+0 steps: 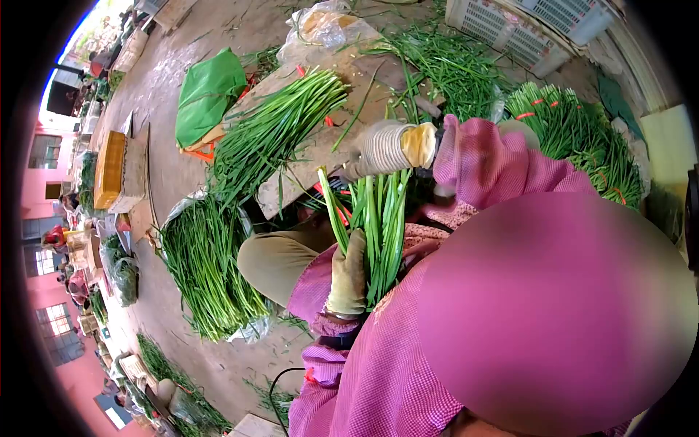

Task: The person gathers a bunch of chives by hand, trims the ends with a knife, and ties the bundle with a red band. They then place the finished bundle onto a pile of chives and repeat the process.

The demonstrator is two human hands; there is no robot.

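My left hand (347,277), in a pale work glove, is closed around a small bunch of garlic chives (384,233). The pale cut ends point up toward my right hand (389,149), while a few stalks stand apart at the left. That right hand is gloved as well, with a pale ribbed wrapping around it, and reaches across just above the stalk ends. Its fingers are dark and smeared, so I cannot tell whether they grip anything. Beyond it, a larger pile of chives (280,135) lies on a worn wooden board (309,162).
Loose chives lie in a plastic-lined heap (211,269) left of my knee. Tied bundles (564,120) stand at the right near white crates (510,33). A green sack (210,98) and clear plastic bag (328,33) are around the board. Other people sit along the far left.
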